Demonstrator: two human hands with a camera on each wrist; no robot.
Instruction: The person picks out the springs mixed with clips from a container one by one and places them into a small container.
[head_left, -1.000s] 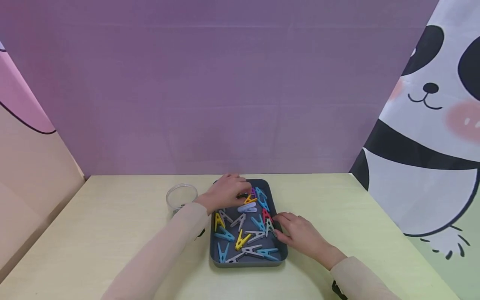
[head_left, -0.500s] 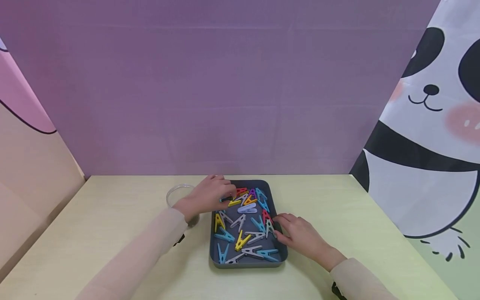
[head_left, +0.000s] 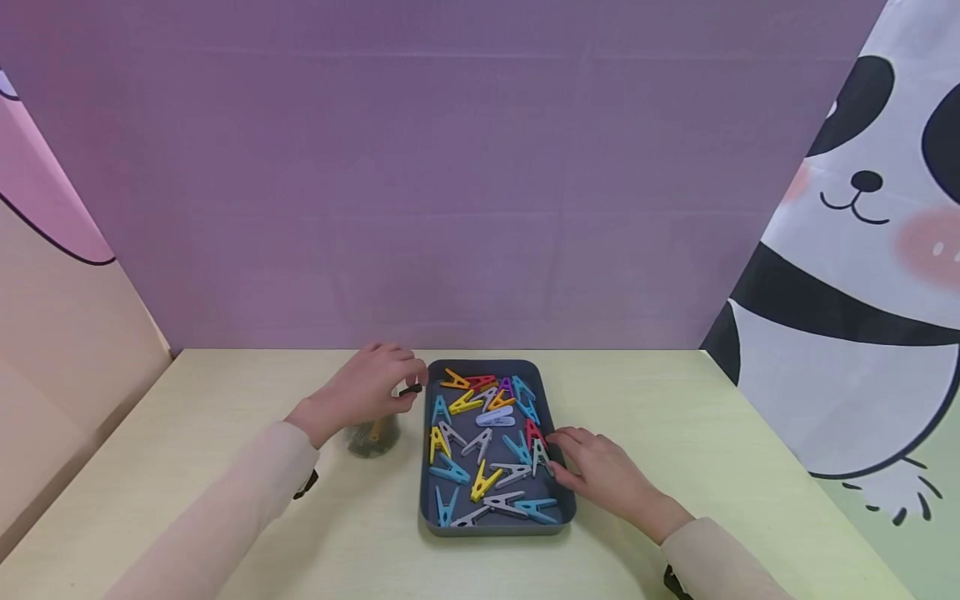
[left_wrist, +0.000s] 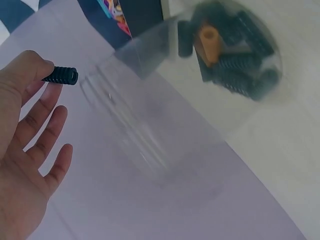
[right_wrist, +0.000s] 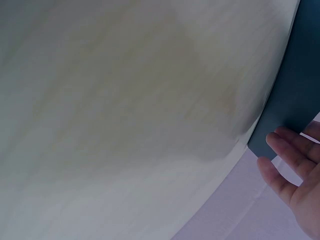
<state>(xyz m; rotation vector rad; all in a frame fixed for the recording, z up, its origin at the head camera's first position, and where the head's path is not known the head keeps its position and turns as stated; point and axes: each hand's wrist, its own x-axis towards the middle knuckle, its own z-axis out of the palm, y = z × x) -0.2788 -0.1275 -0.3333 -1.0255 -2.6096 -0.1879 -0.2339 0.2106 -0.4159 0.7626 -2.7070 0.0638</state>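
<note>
My left hand [head_left: 366,387] pinches a small black ribbed cylinder [left_wrist: 63,75] between thumb and forefinger, its other fingers loosely spread. That hand is just above the mouth of a clear jar [head_left: 372,440], hiding its upper part in the head view. Inside the jar lie several dark ribbed pieces [left_wrist: 240,61] and an orange one [left_wrist: 209,44]. To the right stands a dark grey tray [head_left: 495,530] of colored plastic clothespins [head_left: 483,482], in yellow, blue, grey, red, orange and purple. My right hand [head_left: 600,471] rests its fingers against the tray's right side wall, seen also in the right wrist view.
The tray and jar stand on a pale wood-look table [head_left: 247,433]. A purple backdrop [head_left: 450,183] rises behind the table's far edge. A panda-print panel [head_left: 862,275] borders the right side, and a beige panel [head_left: 67,350] the left.
My left hand has moved left from over the tray's far end to above the jar, carrying the black ribbed cylinder. Clothespins it covered now show. My right hand has stayed at the tray's side.
</note>
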